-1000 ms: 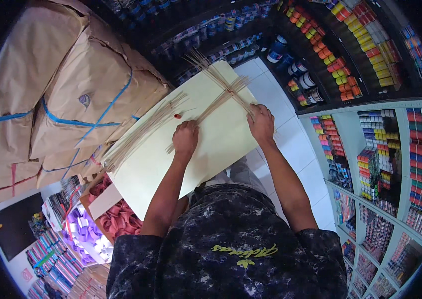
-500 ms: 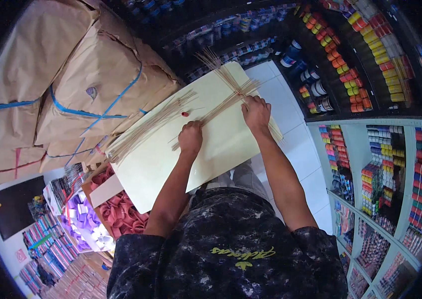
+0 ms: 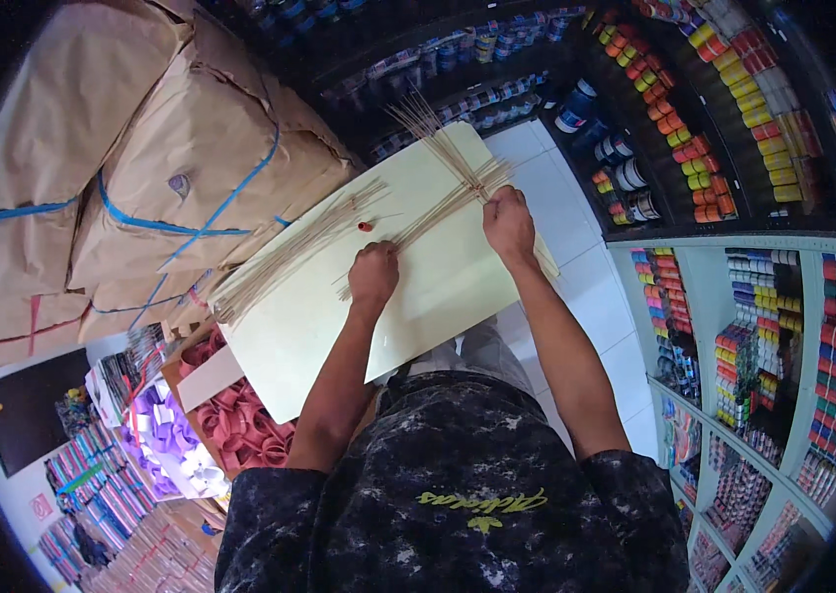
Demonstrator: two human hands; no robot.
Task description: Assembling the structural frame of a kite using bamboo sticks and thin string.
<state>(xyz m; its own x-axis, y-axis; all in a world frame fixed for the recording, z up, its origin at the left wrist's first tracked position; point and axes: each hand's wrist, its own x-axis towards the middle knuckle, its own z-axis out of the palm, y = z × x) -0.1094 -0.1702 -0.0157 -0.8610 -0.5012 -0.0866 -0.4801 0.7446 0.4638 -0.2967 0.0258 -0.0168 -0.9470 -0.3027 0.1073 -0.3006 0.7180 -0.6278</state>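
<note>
Two bundles of thin tan sticks cross at the far right of a pale yellow tabletop (image 3: 290, 366). My left hand (image 3: 375, 274) is closed over the near-left part of one stick bundle (image 3: 441, 215), whose tips stick out past the hand. At the crossing, my right hand (image 3: 510, 227) pinches the sticks with curled fingers; its fingertips are partly hidden. The other bundle (image 3: 450, 156) fans out beyond the table's far edge. Between my left hand and another spread of loose sticks (image 3: 304, 242) lies a small red spool (image 3: 365, 226).
Large brown paper parcels (image 3: 181, 178) tied with blue strapping stand along the table's left side. A box of red ribbon rolls (image 3: 240, 420) sits near the table's left corner. Shelves of coloured spools (image 3: 695, 178) rise at the right, beyond white floor tiles (image 3: 586, 296).
My right hand has shifted slightly, its fingers drawn in more tightly at the crossing. The left hand has moved only a little.
</note>
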